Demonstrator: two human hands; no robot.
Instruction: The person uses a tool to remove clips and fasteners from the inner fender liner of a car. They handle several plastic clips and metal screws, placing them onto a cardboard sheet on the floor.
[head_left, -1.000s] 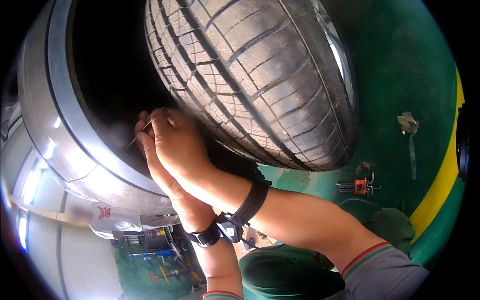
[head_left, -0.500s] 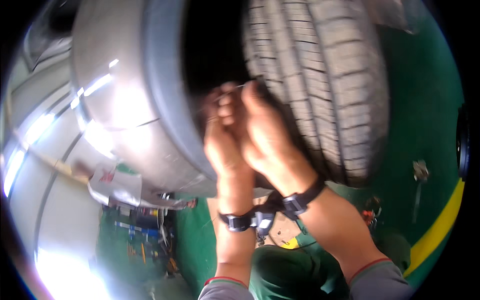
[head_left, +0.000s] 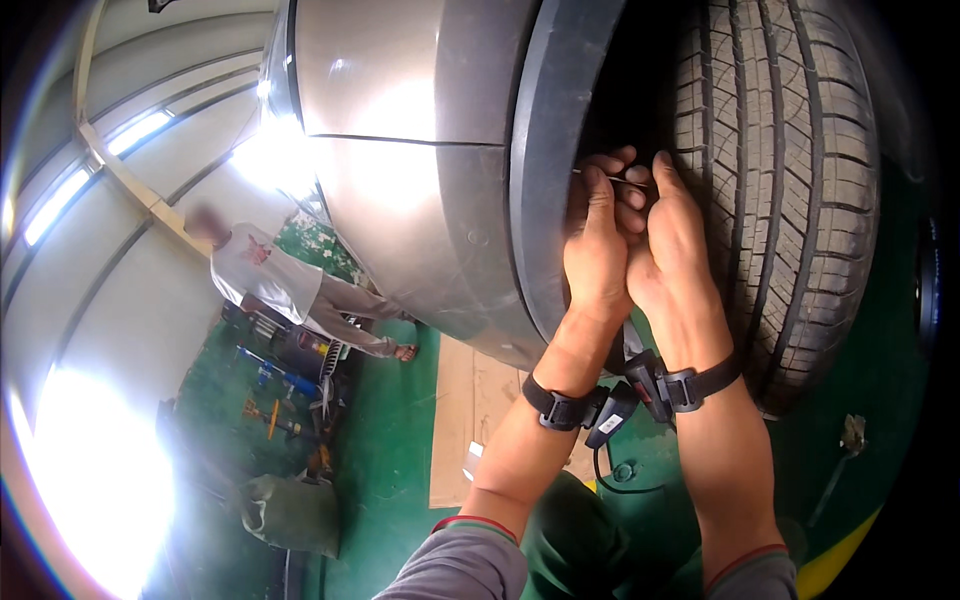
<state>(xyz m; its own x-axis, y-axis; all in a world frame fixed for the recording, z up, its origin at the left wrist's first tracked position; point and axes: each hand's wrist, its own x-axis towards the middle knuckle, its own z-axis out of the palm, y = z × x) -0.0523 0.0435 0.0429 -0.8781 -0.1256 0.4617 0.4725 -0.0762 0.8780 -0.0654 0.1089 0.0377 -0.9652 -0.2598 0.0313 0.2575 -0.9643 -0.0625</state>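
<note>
My left hand is closed in the gap between the car's grey wheel-arch trim and the tyre. Its thumb lies along a thin metal rod, too slight to name more exactly. Against it, wrist to wrist, is my right hand, its fingers curled at the rod's other end and its thumb pointing up beside the tread. The rod's far end and some fingertips are lost in the dark of the wheel well. Each wrist wears a black strap with a small device.
The silver-beige bumper curves along the left of my hands. Below it, flattened cardboard covers part of the green floor. A person stands at left near a cart of tools. A long-handled metal tool lies at right.
The view has swung left, so car, tyre and hands sit further right in it. Both hands stay together at the wheel arch with the thin rod between them.
</note>
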